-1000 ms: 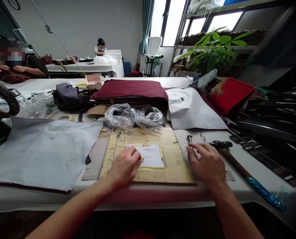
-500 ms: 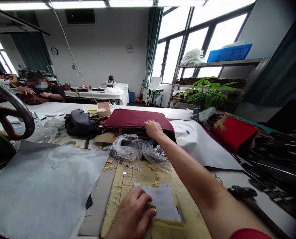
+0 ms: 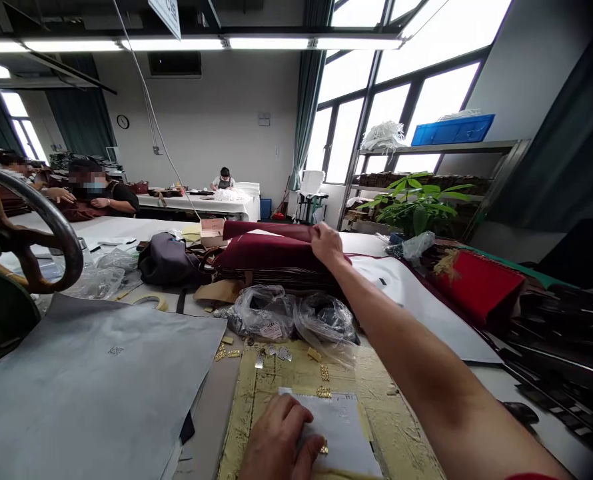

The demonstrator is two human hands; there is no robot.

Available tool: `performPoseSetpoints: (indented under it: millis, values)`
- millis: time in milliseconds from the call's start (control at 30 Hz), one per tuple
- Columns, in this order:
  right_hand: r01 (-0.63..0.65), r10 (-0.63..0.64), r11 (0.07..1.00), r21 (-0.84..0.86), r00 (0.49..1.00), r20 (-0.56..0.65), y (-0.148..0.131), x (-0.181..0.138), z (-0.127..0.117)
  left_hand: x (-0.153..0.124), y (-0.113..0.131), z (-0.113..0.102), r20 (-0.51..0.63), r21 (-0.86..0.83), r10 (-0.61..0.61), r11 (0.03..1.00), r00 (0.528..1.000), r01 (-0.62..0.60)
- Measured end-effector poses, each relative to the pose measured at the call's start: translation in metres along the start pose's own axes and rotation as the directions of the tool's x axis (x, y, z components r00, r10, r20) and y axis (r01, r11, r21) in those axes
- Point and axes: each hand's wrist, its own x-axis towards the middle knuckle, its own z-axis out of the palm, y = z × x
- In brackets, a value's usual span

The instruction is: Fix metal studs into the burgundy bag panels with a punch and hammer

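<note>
My right hand (image 3: 329,243) is stretched far forward with its fingers closed on the edge of a dark red sheet (image 3: 271,231), which looks like leather. The sheet is raised and curls above a stack of similar dark red sheets (image 3: 271,252). Low in the view, my left hand (image 3: 284,437) lies with fingers slightly bent and apart on a white card (image 3: 344,427). Beside its thumb is a small gold metal piece (image 3: 324,448). Another gold piece (image 3: 323,392) sits at the card's top edge. Under the card is a worn yellowish board (image 3: 246,400).
Clear plastic bags (image 3: 264,313) lie between board and stack. A large grey sheet (image 3: 126,387) and a machine handwheel (image 3: 71,247) are at left. A dark bag (image 3: 169,260) stands near the stack. Dark strips (image 3: 566,333) lie at right. Other people sit at tables behind.
My right hand has moved slightly forward, and the top dark red sheet is now lifted and curled off the stack. My left hand stays on the card. The camera has tilted upward.
</note>
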Motion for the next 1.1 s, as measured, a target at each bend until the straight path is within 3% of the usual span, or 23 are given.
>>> performPoseSetpoints:
  millis: [100,167,233,300,367,400,433,533,600,667,733,800,867,967,1100]
  values:
    - [0.177,-0.185,0.982,-0.058,0.965,-0.183,-0.033,-0.009,-0.066,0.001,0.003,0.0,-0.079,0.004,-0.007,1.0,0.997,0.007]
    - [0.345,-0.386,0.921,-0.183,0.872,-0.301,-0.056,-0.028,-0.118,0.003,0.013,-0.006,-0.141,0.04,0.052,0.998,0.989,-0.047]
    - [0.447,-0.53,0.845,-0.294,0.777,-0.339,-0.077,-0.054,-0.168,0.004,0.034,-0.023,-0.211,0.129,0.2,0.976,0.957,-0.175]
    - [0.536,-0.631,0.773,-0.339,0.707,-0.319,-0.091,-0.082,-0.208,0.003,0.064,-0.052,-0.29,0.27,0.41,0.902,0.865,-0.337]
    - [0.617,-0.697,0.716,-0.328,0.662,-0.276,-0.095,-0.109,-0.228,0.002,0.096,-0.09,-0.357,0.451,0.586,0.79,0.727,-0.416]
    - [0.651,-0.716,0.697,-0.302,0.654,-0.242,-0.093,-0.122,-0.229,0.003,0.11,-0.111,-0.386,0.542,0.632,0.745,0.672,-0.389]
    - [0.682,-0.73,0.683,-0.263,0.652,-0.206,-0.088,-0.134,-0.225,0.004,0.122,-0.132,-0.422,0.607,0.632,0.73,0.651,-0.315]
    - [0.721,-0.729,0.684,-0.11,0.68,-0.079,-0.063,-0.17,-0.186,0.013,0.135,-0.177,-0.383,0.643,0.46,0.755,0.801,-0.126]
    - [0.683,-0.684,0.729,-0.045,0.729,-0.011,-0.041,-0.191,-0.154,0.022,0.127,-0.187,-0.204,0.614,0.329,0.777,0.922,-0.141]
    - [0.619,-0.616,0.785,-0.015,0.783,0.084,-0.023,-0.207,-0.129,0.032,0.112,-0.183,0.061,0.552,0.191,0.812,0.98,-0.192]
    - [0.573,-0.565,0.818,0.047,0.786,0.253,-0.009,-0.215,-0.119,0.037,0.097,-0.173,0.299,0.475,0.057,0.857,0.953,-0.2]
    - [0.538,-0.501,0.84,0.067,0.723,0.475,-0.001,-0.215,-0.121,0.039,0.087,-0.163,0.421,0.416,-0.001,0.889,0.907,-0.192]
    - [0.53,-0.383,0.847,-0.042,0.662,0.645,0.001,-0.211,-0.127,0.039,0.084,-0.157,0.44,0.384,0.009,0.902,0.898,-0.198]
    - [0.555,-0.251,0.807,-0.201,0.63,0.735,-0.002,-0.212,-0.133,0.035,0.085,-0.153,0.44,0.386,0.029,0.896,0.898,-0.218]
    - [0.53,-0.264,0.843,-0.092,0.556,0.788,-0.008,-0.244,-0.127,0.012,0.085,-0.138,0.459,0.435,-0.042,0.882,0.887,-0.183]
